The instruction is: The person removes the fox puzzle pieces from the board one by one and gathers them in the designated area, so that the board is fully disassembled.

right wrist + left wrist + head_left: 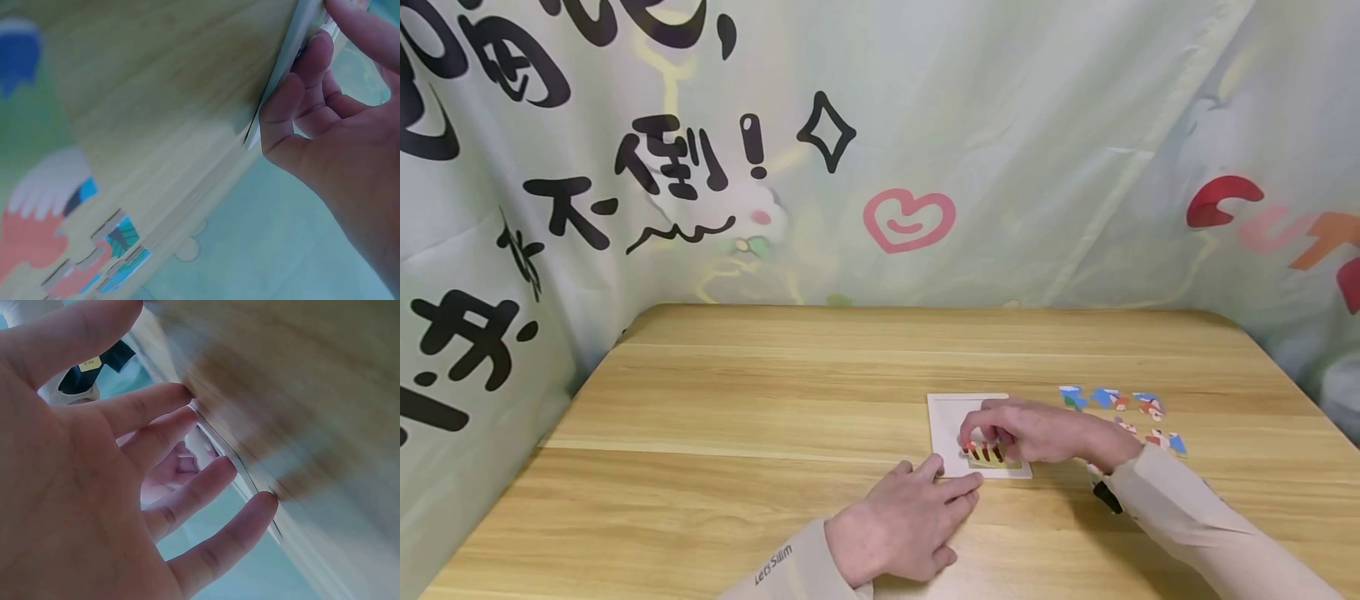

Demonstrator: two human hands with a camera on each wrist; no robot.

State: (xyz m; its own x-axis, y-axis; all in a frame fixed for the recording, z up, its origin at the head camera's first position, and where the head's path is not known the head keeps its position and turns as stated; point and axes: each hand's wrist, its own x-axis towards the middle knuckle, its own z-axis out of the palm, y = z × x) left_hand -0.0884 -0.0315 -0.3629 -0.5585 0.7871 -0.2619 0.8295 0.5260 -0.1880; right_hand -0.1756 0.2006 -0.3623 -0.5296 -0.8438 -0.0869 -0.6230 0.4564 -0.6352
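In the head view, a white puzzle tray (946,417) lies on the wooden table, with a yellow puzzle section (985,455) with brown stripes inside its near edge. My right hand (1030,429) bends over the tray, thumb and fingers curled about a puzzle piece there; the hand mostly hides it. In the right wrist view its curled fingers (281,106) are at the tray's edge. My left hand (913,517) lies palm down, fingers spread, fingertips by the tray's near left corner. In the left wrist view the fingers (215,550) extend to that edge.
Loose puzzle pieces (1105,397), several of them, lie right of the tray, some hidden behind my right forearm. The wooden table (737,417) stretches left and back to a printed curtain (1037,125).
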